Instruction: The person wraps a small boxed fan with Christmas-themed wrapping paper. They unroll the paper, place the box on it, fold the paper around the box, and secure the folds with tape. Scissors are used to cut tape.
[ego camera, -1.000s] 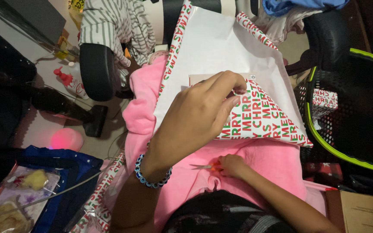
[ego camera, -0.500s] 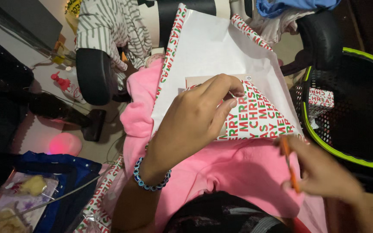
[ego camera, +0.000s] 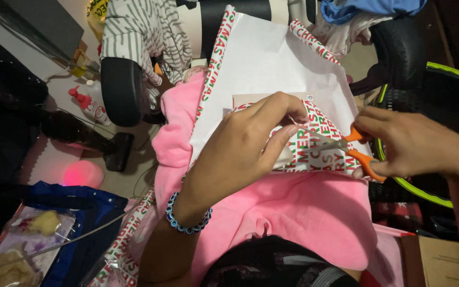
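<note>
A black armrest chair (ego camera: 120,90) draped with a striped garment (ego camera: 139,32) is seen at the upper left, and a black mesh basket with a green rim (ego camera: 447,196) at the right. White wrapping paper printed in red and green (ego camera: 272,58) is spread over a pink fleece blanket (ego camera: 298,212). Its folded flap is pinched by the left hand (ego camera: 245,143). Orange-handled scissors (ego camera: 346,146), blades parted over the flap, are gripped by the right hand (ego camera: 405,143).

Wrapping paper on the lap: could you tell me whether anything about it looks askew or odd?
The wrapping paper lies on a pink blanket rather than a flat surface, its printed corner folded over at a slant under the left hand. The scissors in the right hand point at it. No tears visible.
</note>
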